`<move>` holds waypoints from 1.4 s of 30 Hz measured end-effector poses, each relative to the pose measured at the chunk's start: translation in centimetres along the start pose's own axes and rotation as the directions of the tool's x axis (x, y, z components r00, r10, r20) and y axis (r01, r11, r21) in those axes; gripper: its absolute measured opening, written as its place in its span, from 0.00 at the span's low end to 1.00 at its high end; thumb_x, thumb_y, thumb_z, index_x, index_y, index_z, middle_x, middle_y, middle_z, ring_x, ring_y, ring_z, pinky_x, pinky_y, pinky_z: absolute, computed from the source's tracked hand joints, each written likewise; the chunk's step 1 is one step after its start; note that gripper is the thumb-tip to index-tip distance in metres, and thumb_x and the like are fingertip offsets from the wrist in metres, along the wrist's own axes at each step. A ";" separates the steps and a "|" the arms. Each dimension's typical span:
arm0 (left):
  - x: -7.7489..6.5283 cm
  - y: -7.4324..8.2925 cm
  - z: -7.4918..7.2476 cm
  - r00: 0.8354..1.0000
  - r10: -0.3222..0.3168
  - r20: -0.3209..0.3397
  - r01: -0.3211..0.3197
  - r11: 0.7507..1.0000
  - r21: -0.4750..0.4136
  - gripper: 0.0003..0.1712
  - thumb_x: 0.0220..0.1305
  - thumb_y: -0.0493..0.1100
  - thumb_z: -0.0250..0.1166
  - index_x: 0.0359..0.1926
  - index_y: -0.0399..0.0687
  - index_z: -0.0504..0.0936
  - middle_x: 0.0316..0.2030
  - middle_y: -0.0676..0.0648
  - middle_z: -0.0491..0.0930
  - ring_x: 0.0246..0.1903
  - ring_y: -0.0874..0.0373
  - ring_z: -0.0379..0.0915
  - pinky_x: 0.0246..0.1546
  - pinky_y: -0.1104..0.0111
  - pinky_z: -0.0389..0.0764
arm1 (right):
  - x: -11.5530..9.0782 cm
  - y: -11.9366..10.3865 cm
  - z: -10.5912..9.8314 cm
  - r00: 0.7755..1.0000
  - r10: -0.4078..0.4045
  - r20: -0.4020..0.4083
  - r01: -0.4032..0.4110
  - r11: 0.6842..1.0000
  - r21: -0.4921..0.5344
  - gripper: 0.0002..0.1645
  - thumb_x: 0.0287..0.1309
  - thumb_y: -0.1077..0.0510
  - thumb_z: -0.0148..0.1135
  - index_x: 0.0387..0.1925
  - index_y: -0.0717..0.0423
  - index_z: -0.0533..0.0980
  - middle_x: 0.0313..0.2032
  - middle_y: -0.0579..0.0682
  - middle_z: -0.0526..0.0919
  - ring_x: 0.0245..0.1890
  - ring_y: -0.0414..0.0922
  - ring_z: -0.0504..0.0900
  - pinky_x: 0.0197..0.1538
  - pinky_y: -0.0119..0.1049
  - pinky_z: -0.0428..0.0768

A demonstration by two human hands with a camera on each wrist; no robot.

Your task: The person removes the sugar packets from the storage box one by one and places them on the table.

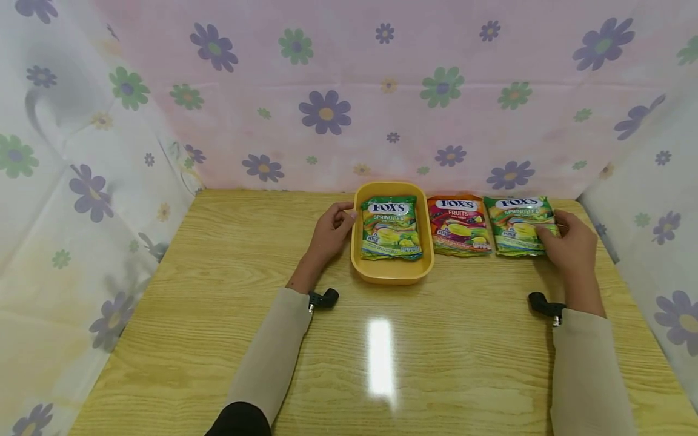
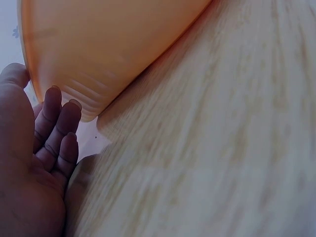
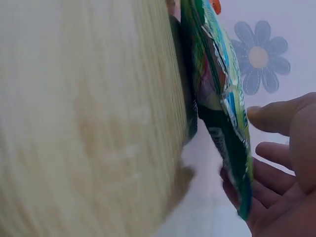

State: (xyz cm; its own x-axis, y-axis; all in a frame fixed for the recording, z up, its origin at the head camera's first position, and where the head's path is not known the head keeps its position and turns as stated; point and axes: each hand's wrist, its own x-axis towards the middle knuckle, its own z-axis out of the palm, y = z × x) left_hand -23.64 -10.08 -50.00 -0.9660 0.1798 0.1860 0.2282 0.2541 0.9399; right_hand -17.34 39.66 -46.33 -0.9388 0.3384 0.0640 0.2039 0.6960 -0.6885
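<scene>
A yellow plastic tub [image 1: 391, 280] stands at the back of the table, a green Fox's Spring Tea candy bag [image 1: 390, 227] lying face up inside it. My left hand [image 1: 329, 229] holds the tub's left side, thumb at the rim; in the left wrist view its other fingers [image 2: 66, 118] are bent by the outer wall. To the tub's right lies a red Fox's Fruits candy bag [image 1: 459, 225]. Beside that is a second green Spring Tea bag [image 1: 515, 226], pinched at its right edge by my right hand [image 1: 572, 242]. The right wrist view shows this bag [image 3: 217, 98] edge-on, tilted off the tabletop, fingers beneath it.
The wood-grain table [image 1: 436, 363] carries a bright glare in the middle. A flowered cloth [image 1: 360, 91] rises directly behind the tub and bags and also along both sides. A small black camera mount [image 1: 324, 298] sits on each wrist.
</scene>
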 end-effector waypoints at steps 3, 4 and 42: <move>0.0 0.0 0.0 1.000 0.002 -0.002 -0.002 1.000 0.013 0.24 0.82 0.54 0.60 0.69 0.48 0.77 0.39 0.44 0.85 0.44 0.53 0.82 0.54 0.59 0.79 | -0.4 -1.0 -0.1 0.998 -0.058 -0.037 0.056 0.997 -0.051 0.38 0.78 0.50 0.57 0.78 0.68 0.63 0.72 0.74 0.68 0.71 0.73 0.66 0.69 0.69 0.66; 0.0 -0.1 0.0 1.000 0.003 -0.001 -0.003 1.000 0.014 0.24 0.82 0.54 0.60 0.69 0.48 0.77 0.39 0.44 0.85 0.44 0.53 0.82 0.54 0.59 0.79 | -0.5 -1.3 -0.1 0.997 -0.070 -0.044 0.068 0.996 -0.057 0.38 0.78 0.50 0.56 0.77 0.68 0.64 0.72 0.74 0.68 0.72 0.74 0.66 0.70 0.69 0.65; 0.0 -0.1 0.0 1.000 0.003 -0.001 -0.003 1.000 -0.007 0.25 0.82 0.54 0.60 0.70 0.47 0.77 0.40 0.41 0.85 0.44 0.51 0.81 0.53 0.57 0.78 | -3.1 -10.8 4.2 0.912 -0.373 0.170 0.334 0.916 0.220 0.33 0.78 0.54 0.61 0.76 0.64 0.67 0.67 0.70 0.76 0.68 0.68 0.74 0.68 0.65 0.71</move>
State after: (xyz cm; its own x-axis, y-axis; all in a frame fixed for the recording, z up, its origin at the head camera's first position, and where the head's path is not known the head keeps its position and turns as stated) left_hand -23.68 -10.06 -50.08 -0.9656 0.1791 0.1887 0.2298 0.2472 0.9413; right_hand -17.85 28.44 -42.09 -0.9795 -0.0591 0.1926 -0.1880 0.6119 -0.7683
